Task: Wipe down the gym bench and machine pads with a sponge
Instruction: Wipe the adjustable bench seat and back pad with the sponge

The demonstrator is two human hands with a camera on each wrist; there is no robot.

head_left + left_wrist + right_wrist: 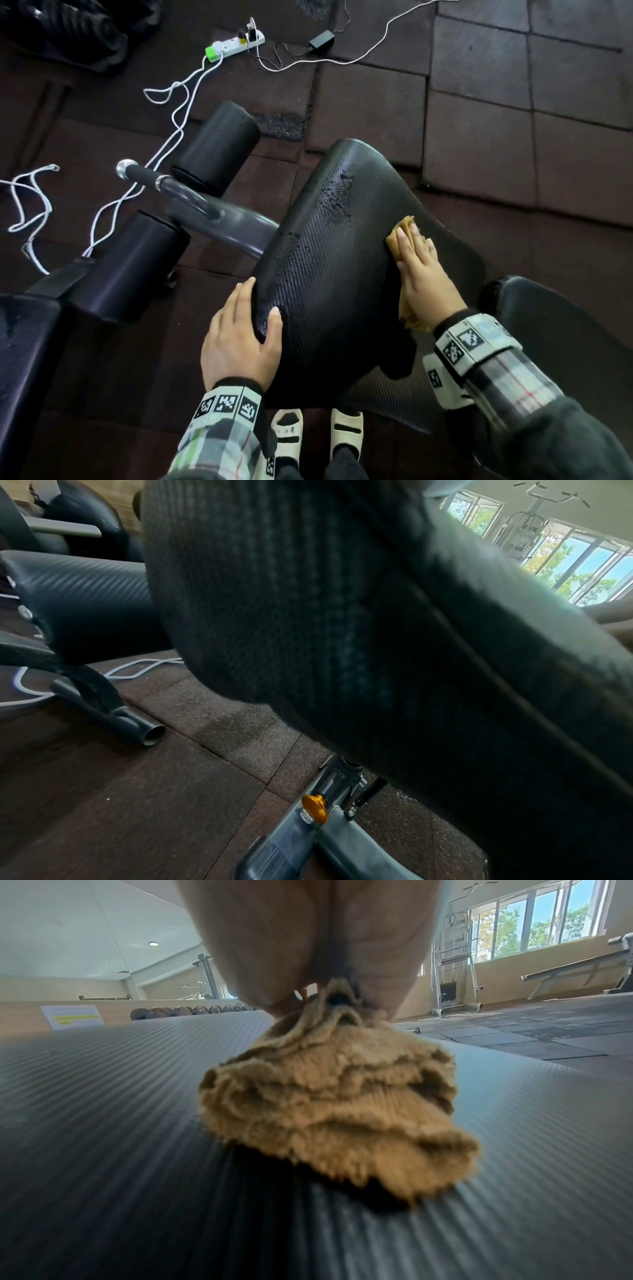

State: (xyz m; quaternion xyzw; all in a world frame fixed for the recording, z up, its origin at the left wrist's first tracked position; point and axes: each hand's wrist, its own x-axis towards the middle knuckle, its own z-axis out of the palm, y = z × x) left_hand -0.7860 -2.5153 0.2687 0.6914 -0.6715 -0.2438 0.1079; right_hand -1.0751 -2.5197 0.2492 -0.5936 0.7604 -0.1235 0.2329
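The tan, fuzzy wiping cloth — the thing doing the sponge's work here — lies bunched on the right side of the black ribbed vinyl bench pad, pinned flat under the right hand. That hand's fingers are laid out straight over the cloth, pressing it down rather than closing round it; in the right wrist view the cloth spills out in soft folds from under the palm onto the pad. The left hand steadies the pad at its near left edge, thumb on top and fingers curled down over the rim, so its grip is closed on the pad itself.

A patch of water droplets beads on the pad further up, untouched by the cloth so far, and more wet specks lie toward the left edge.

The cloth looks light, limp and absorbent, likely to fold or roll under a sideways push, so a flat palm spread across its middle seems the best hold. The vinyl looks firm, slick where wet, and tilted, which is probably why the other hand braces it. Beyond the pad sit two black cylindrical foam roller pads on a grey steel frame, and a white cable trails over the dark rubber floor tiles
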